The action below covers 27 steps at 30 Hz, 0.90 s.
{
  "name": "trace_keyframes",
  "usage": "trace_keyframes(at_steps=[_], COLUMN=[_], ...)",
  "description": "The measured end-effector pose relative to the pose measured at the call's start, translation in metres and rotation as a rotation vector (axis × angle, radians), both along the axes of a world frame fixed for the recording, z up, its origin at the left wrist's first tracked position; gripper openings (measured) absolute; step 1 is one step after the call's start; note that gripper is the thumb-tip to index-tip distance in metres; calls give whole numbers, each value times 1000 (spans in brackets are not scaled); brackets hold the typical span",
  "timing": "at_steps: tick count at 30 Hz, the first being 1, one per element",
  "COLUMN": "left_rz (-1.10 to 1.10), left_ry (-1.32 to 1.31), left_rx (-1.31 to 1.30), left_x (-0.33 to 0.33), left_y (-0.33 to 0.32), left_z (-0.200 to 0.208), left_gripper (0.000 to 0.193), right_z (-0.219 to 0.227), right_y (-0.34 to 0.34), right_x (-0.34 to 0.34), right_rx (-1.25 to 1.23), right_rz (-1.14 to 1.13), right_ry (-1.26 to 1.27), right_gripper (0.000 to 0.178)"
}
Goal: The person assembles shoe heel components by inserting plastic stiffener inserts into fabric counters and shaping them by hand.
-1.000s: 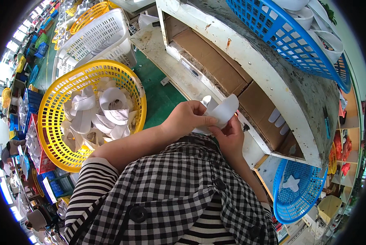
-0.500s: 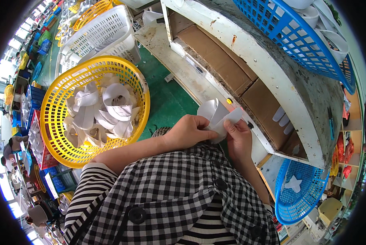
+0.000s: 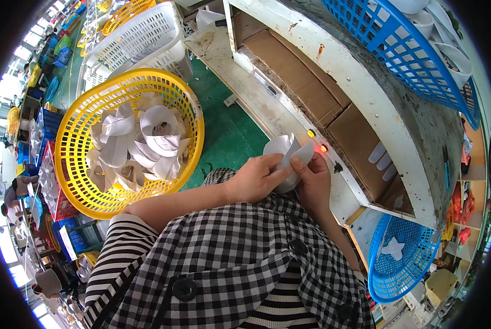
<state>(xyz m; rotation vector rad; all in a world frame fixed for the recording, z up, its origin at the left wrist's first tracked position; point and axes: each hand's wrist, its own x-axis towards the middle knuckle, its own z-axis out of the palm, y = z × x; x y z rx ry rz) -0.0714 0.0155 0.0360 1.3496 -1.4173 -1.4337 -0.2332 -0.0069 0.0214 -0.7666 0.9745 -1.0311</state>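
Observation:
Above my lap I hold a thin white curved piece (image 3: 281,145), bent round into a cup-like shape; it looks like a shoe upper, though I cannot be sure. My left hand (image 3: 257,178) pinches its left side between thumb and fingers. On the other side, my right hand (image 3: 311,174) grips the raised right flap with the thumb in front. The fingers partly cover its lower portion. At my left stands a yellow round basket (image 3: 197,123) with a heap of similar white curved pieces (image 3: 160,143).
A white bench (image 3: 366,104) with a cardboard-lined open shelf (image 3: 333,118) lies ahead right. On it sits a blue basket (image 3: 388,46) of white pieces. Another blue basket (image 3: 378,263) holds a white star-shaped piece (image 3: 393,249). A white crate (image 3: 171,33) stands beyond the yellow basket.
My right hand has shifted slightly left, bringing the flap closer to the piece's left side. A red light on the bench edge now shows more plainly. My view has shifted a little.

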Motion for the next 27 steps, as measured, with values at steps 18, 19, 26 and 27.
trace_keyframes(at_steps=[18,19,26,27], left_rz=[139,143,362,431], left_ry=[-324,-324,-87,8], left_rx=[-265,-267,-319,-299], left_x=[5,4,-9,-11], left_y=[-8,-9,-24,-27], left_z=[24,27,18,18], left_gripper=[36,36,30,30], right_z=[26,34,39,36], right_y=[-14,-10,-5,-3], right_x=[3,4,3,10], right_rx=[-407,-520,-545,-550], right_rz=[74,115,199,159], right_ry=[358,488,461,394], right_gripper=[28,28,37,40])
